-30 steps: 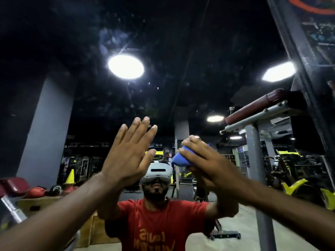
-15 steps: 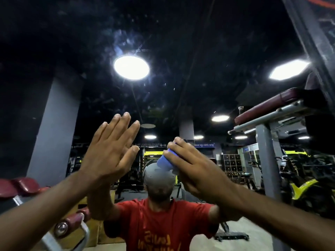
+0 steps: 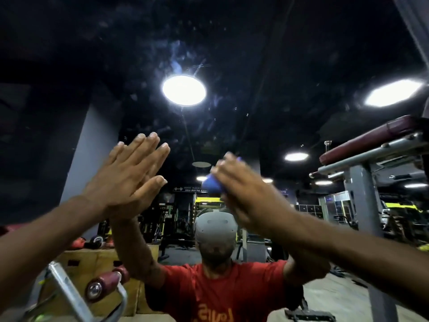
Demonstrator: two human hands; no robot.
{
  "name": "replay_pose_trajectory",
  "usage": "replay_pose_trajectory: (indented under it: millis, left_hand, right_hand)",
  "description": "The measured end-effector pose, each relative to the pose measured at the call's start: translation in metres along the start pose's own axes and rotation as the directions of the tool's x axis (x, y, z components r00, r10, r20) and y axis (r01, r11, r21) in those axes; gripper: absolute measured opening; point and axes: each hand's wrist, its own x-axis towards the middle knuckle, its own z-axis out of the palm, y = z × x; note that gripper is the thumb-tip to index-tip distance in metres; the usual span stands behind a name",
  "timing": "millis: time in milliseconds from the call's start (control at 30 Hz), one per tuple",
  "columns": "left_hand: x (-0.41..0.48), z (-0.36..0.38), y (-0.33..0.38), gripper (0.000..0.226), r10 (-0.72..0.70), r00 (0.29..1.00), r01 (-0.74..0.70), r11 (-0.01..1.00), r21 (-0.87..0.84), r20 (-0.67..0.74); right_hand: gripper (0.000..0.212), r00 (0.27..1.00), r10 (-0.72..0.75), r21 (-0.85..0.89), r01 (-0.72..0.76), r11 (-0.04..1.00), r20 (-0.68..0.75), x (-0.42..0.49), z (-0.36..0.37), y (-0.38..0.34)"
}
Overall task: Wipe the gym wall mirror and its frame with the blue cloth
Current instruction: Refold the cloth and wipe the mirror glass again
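– Since I'm going left to right: left hand (image 3: 130, 175) lies flat on the wall mirror (image 3: 267, 54), fingers straight, holding nothing.
– Cloth?
– Blue cloth (image 3: 212, 183) is bunched under my right hand (image 3: 243, 194), whose fingers curl over it. It's pressed to the glass right of centre, above the reflected headset (image 3: 216, 226). Only a blue lump pokes out left of the fingers.
– Handling?
– My guess: soft, light, squashes to any shape. Take the whole wad in the palm so no tail drags. Glass is stiff but breakable, so press evenly.
– Unclear bits?
– Right hand is blurred and most of the cloth is hidden under it. Smears show near the reflected ceiling lamp (image 3: 183, 90); elsewhere the glass is too dark to judge. Grey strip (image 3: 415, 24) at far top right may be the frame, but it's cut off, so I can't confirm.
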Motion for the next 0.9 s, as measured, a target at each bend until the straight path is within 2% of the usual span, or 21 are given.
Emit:
replay_pose_trajectory:
  millis: [100, 133, 167, 200, 233, 267, 300, 333, 367, 400, 467, 533, 567, 667, 733, 800, 833, 900]
  left_hand:
    - [-0.001, -0.001, -0.004, 0.071, 0.022, 1.0, -0.022, 1.0, -0.009, 0.012]
    - [-0.001, -0.001, -0.006, 0.072, 0.033, 0.999, -0.033, 0.999, -0.008, 0.018]
    - [-0.002, -0.001, -0.009, 0.073, 0.043, 0.999, -0.043, 0.999, -0.002, 0.014]
    - [-0.003, -0.001, -0.012, 0.074, 0.047, 0.999, -0.047, 0.999, 0.005, 0.001]
    - [-0.008, -0.001, -0.02, 0.074, 0.041, 0.999, -0.041, 0.999, 0.007, -0.014]
    - [-0.013, -0.001, -0.027, 0.075, 0.023, 0.999, -0.023, 1.0, 0.002, -0.027]
    - [-0.018, 0.001, -0.034, 0.075, 0.003, 0.999, -0.003, 1.0, -0.008, -0.032]
    - [-0.024, 0.002, -0.042, 0.075, -0.006, 1.0, 0.005, 1.0, -0.022, -0.029]
    - [-0.029, 0.003, -0.048, 0.075, 0.0, 1.0, -0.001, 1.0, -0.028, -0.024]
    - [-0.032, 0.004, -0.055, 0.075, 0.02, 1.0, -0.021, 0.999, -0.025, -0.023]
    - [-0.034, 0.007, -0.061, 0.074, 0.051, 0.998, -0.051, 0.999, -0.015, -0.028]
    - [-0.033, 0.007, -0.06, 0.074, 0.051, 0.997, -0.052, 0.998, -0.021, -0.05]
    - [-0.033, 0.007, -0.06, 0.073, 0.054, 0.997, -0.056, 0.998, -0.034, -0.058]
    - [-0.036, 0.005, -0.067, 0.074, 0.09, 0.995, -0.094, 0.993, -0.072, -0.052]
    - [-0.044, 0.002, -0.084, 0.074, 0.079, 0.995, -0.082, 0.995, -0.049, -0.053]
    - [-0.057, -0.001, -0.11, 0.074, 0.033, 0.998, -0.035, 0.999, -0.031, -0.049]
    - [-0.064, -0.002, -0.124, 0.073, 0.024, 0.999, -0.025, 0.999, -0.031, -0.044]
    - [-0.075, -0.003, -0.145, 0.073, 0.051, 0.998, -0.051, 0.999, -0.014, -0.024]
  right_hand:
    - [0.053, 0.973, -0.22, -0.044, 0.224, 0.974, 0.072, -0.011, 0.012, -0.016]
    - [0.052, 0.972, -0.23, -0.056, 0.233, 0.971, 0.047, -0.005, 0.012, -0.013]
    - [0.049, 0.984, -0.178, -0.062, 0.177, 0.982, 0.002, 0.005, 0.011, -0.007]
    - [0.047, 0.995, -0.057, -0.07, 0.051, 0.996, -0.081, 0.019, 0.007, 0.002]
    - [0.046, 0.974, 0.112, -0.069, -0.128, 0.989, -0.196, 0.04, 0.001, 0.012]
    - [0.045, 0.905, 0.298, -0.027, -0.321, 0.947, -0.303, 0.059, -0.006, 0.028]
    - [0.043, 0.802, 0.47, 0.05, -0.488, 0.871, -0.369, 0.076, -0.012, 0.04]
    - [0.041, 0.709, 0.586, 0.131, -0.587, 0.799, -0.392, 0.09, -0.014, 0.046]
    - [0.039, 0.672, 0.613, 0.165, -0.607, 0.777, -0.416, 0.099, -0.011, 0.044]
    - [0.038, 0.685, 0.586, 0.152, -0.586, 0.796, -0.433, 0.104, -0.005, 0.032]
    - [0.039, 0.798, 0.462, 0.1, -0.462, 0.881, -0.387, 0.098, 0.011, -0.009]
    - [0.042, 0.92, 0.301, 0.083, -0.289, 0.954, -0.251, 0.075, 0.029, -0.054]
    - [0.044, 0.958, 0.218, 0.073, -0.208, 0.975, -0.187, 0.061, 0.038, -0.075]
    - [0.045, 0.998, -0.024, 0.008, 0.024, 1.0, -0.056, 0.034, 0.053, -0.098]
    - [0.044, 0.997, -0.043, -0.077, 0.038, 0.996, -0.069, 0.046, 0.049, -0.087]
    - [0.045, 0.967, 0.143, -0.129, -0.172, 0.977, -0.21, 0.079, 0.04, -0.069]
    - [0.046, 0.91, 0.286, -0.136, -0.338, 0.931, -0.301, 0.099, 0.034, -0.059]
    - [0.043, 0.732, 0.544, -0.05, -0.613, 0.788, -0.41, 0.14, 0.027, -0.048]
